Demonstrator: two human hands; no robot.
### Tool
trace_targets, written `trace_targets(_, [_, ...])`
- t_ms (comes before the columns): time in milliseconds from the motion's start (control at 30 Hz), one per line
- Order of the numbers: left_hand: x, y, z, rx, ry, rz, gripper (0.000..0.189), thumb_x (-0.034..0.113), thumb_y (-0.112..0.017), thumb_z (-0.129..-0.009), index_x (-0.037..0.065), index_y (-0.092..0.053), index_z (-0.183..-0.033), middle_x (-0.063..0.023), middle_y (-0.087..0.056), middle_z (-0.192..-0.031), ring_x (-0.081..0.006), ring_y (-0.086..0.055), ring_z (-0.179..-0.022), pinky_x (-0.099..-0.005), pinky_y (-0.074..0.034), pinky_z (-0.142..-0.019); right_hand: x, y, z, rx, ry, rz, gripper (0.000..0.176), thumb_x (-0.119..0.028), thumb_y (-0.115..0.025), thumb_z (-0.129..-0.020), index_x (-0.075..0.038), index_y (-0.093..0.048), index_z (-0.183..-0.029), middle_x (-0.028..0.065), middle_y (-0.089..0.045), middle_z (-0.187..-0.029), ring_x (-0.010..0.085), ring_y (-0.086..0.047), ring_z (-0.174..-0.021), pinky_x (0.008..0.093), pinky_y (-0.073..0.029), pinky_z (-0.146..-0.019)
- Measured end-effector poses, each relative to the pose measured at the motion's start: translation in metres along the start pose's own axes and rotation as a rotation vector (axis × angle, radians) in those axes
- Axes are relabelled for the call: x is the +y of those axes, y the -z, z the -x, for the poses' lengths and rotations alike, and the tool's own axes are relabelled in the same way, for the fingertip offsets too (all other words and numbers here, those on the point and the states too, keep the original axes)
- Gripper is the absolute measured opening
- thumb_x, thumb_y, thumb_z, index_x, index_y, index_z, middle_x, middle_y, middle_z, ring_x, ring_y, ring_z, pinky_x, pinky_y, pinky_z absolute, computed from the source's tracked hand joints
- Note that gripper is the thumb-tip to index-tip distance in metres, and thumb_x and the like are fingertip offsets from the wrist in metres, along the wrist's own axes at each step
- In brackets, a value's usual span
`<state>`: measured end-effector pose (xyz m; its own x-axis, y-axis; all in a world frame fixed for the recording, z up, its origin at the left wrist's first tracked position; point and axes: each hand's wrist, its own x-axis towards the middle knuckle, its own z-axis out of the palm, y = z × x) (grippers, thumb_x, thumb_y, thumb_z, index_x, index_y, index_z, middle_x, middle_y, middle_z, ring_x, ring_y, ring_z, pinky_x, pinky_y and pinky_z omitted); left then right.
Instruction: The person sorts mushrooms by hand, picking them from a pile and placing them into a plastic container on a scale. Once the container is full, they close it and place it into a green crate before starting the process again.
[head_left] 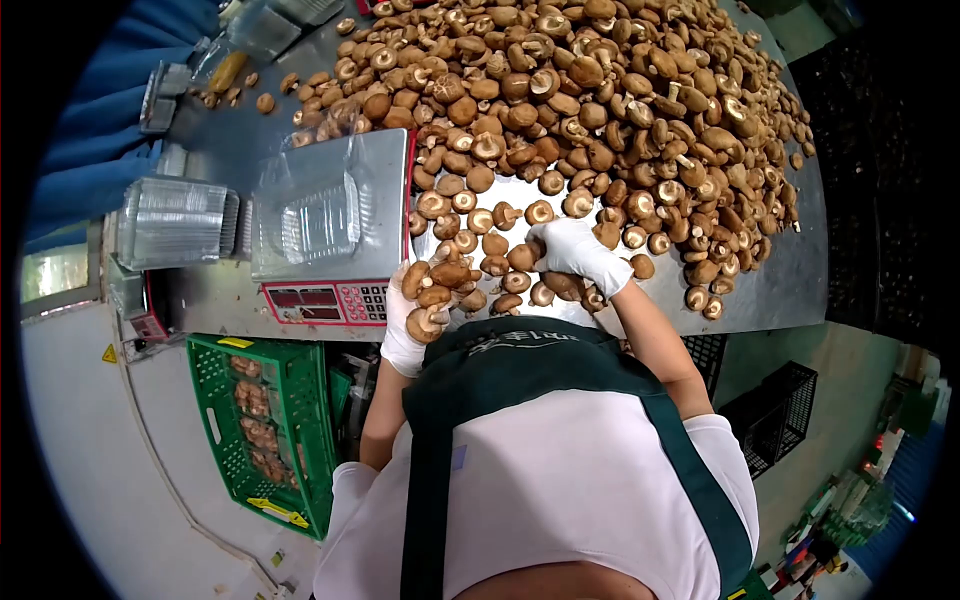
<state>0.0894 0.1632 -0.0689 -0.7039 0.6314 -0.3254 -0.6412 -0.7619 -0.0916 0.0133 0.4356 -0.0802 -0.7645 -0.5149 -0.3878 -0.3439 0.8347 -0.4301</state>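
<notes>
— which step is judged to be in hand?
— shiitake mushrooms (600,100) seem to be gathered up from the pile. a handful (437,290) is clasped in the gloved left hand (405,325) at the near edge of the bench (790,290), just beside the scale (390,190).
— and the right hand (575,250)?
— it is laid, fingers curled, over loose mushrooms at the pile's near fringe. whether any are gripped cannot be told. the hands are held apart.
— what is called for next?
— probably a steady, cupped hold, since the handful is heaped loosely. a clear tray (320,215) is seen on the scale, near the laden hand.
</notes>
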Motion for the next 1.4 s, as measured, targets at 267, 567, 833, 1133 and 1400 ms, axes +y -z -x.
trace_targets(267, [-0.033, -0.027, -0.030, 0.234, 0.067, -0.503, 0.054, 0.036, -0.029, -0.092, 0.004, -0.035, -0.135, -0.0179, -0.056, -0.113, -0.0271, -0.064, -0.082, -0.0233, -0.054, -0.055, -0.013, 0.009, 0.032, 0.471, -0.258, -0.614, 0.046, -0.018, -0.080, -0.065, -0.009, -0.063, -0.107, 0.0047, -0.064, -0.074, 0.0119, -0.060, -0.067, 0.0251, -0.049, -0.063])
trace_targets(567, [-0.028, -0.004, -0.071, 0.312, 0.174, -0.458, 0.060, 0.052, -0.039, -0.090, 0.004, -0.041, -0.126, -0.0183, -0.056, -0.108, -0.0318, -0.062, -0.086, -0.0447, -0.056, -0.068, -0.032, -0.008, 0.044, 0.688, 0.200, -0.519, 0.028, -0.002, -0.065, -0.072, -0.010, -0.064, -0.098, 0.0084, -0.064, -0.096, 0.0235, -0.060, -0.090, 0.0307, -0.049, -0.078])
trace_targets(833, [-0.020, 0.021, -0.081, 0.096, 0.234, -0.501, 0.061, 0.048, -0.048, -0.086, 0.001, -0.044, -0.124, -0.0178, -0.056, -0.108, -0.0288, -0.060, -0.090, -0.0400, -0.055, -0.074, -0.038, -0.010, 0.058, 0.697, 0.038, -0.618, 0.021, -0.002, -0.064, -0.075, -0.003, -0.064, -0.097, 0.0086, -0.063, -0.087, 0.0206, -0.062, -0.080, 0.0277, -0.049, -0.073])
trace_targets(1133, [0.037, -0.095, 0.009, 0.419, -0.536, -0.834, 0.068, 0.032, -0.056, -0.078, 0.010, -0.032, -0.138, -0.0123, -0.059, -0.083, -0.0159, -0.060, -0.056, -0.0240, -0.051, -0.038, -0.014, -0.014, 0.079, 0.729, -0.167, -0.637, 0.018, -0.008, -0.063, -0.080, -0.004, -0.065, -0.097, 0.0055, -0.059, -0.077, 0.0132, -0.060, -0.069, 0.0240, -0.047, -0.065])
trace_targets(1400, [0.138, -0.101, 0.059, 0.511, -1.239, -1.794, 0.053, 0.018, -0.062, -0.078, 0.010, -0.046, -0.128, -0.0129, -0.051, -0.118, -0.0254, -0.056, -0.101, -0.0340, -0.046, -0.086, -0.014, -0.010, 0.058, 0.737, -0.057, -0.599, 0.019, -0.011, -0.064, -0.078, -0.006, -0.065, -0.097, 0.0090, -0.060, -0.080, 0.0200, -0.061, -0.073, 0.0287, -0.048, -0.067])
